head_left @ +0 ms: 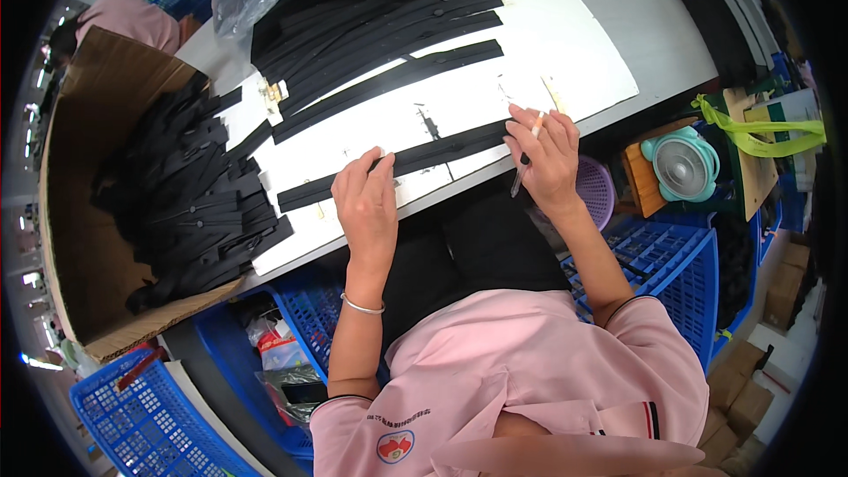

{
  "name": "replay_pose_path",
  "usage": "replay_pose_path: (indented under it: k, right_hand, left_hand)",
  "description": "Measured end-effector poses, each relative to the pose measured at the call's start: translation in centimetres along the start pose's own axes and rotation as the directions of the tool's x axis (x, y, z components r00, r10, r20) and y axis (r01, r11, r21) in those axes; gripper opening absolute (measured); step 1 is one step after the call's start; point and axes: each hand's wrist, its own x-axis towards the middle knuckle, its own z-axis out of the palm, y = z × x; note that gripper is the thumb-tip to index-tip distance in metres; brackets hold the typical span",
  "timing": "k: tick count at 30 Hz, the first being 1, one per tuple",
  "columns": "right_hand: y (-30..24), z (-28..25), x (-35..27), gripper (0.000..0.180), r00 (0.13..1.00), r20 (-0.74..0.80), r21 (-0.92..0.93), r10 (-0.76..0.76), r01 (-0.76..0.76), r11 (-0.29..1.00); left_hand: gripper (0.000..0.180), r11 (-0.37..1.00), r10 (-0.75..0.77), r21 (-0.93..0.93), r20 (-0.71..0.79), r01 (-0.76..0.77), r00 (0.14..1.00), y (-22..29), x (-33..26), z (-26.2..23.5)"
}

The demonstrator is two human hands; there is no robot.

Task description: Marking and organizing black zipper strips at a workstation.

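The black strip (450,147) ran along the near edge of the tabletop (649,22), left hand (365,201) midway, its grip unclear to me, right hand (549,155) at the right end, clutching a pen (526,159).

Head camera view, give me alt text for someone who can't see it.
A left hand and a right hand, the latter gripping a pen, touch a long black fabric strip on a white board. More black strips lie beyond, and a black fabric heap lies in an open cardboard box at left.
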Motion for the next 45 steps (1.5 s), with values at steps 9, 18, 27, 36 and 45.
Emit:
replay_pose_path:
  k: [9, 18, 27, 36, 45]
  right_hand:
    - [-0.4, -0.5, -0.3, 0.026, 0.999, 0.038, -0.06, 0.035, -0.033, 0.998]
    - [4.1, -0.5, -1.2, 0.03, 0.992, 0.008, -0.093, 0.127, -0.126, 0.988]
    - [4.0, -0.1, -1.2, 0.029, 0.996, -0.021, -0.112, 0.092, -0.093, 0.989]
    - [-1.3, -0.6, 2.7, 0.024, 0.877, 0.143, 0.263, 0.458, -0.48, 0.837]
    - [-12.1, 5.5, 6.9, 0.017, 0.793, 0.573, 0.707, 0.206, -0.605, 0.366]
  left_hand:
    - [0.027, 1.0, 0.024, 0.003, 0.014, -0.024, 1.0, 1.2, -0.2, 1.0]
    - [0.052, 0.991, -0.048, 0.133, 0.123, 0.031, 0.991, 1.4, -3.0, 0.1]
    - [0.079, 0.968, -0.186, 0.184, 0.055, 0.173, 0.981, -1.8, -5.6, -2.8]
    - [0.079, 0.97, -0.18, 0.163, -0.019, 0.18, 0.984, -2.0, -6.5, -2.3]
    - [0.077, 0.97, -0.186, 0.151, -0.038, 0.19, 0.982, -1.9, -6.4, -2.1]
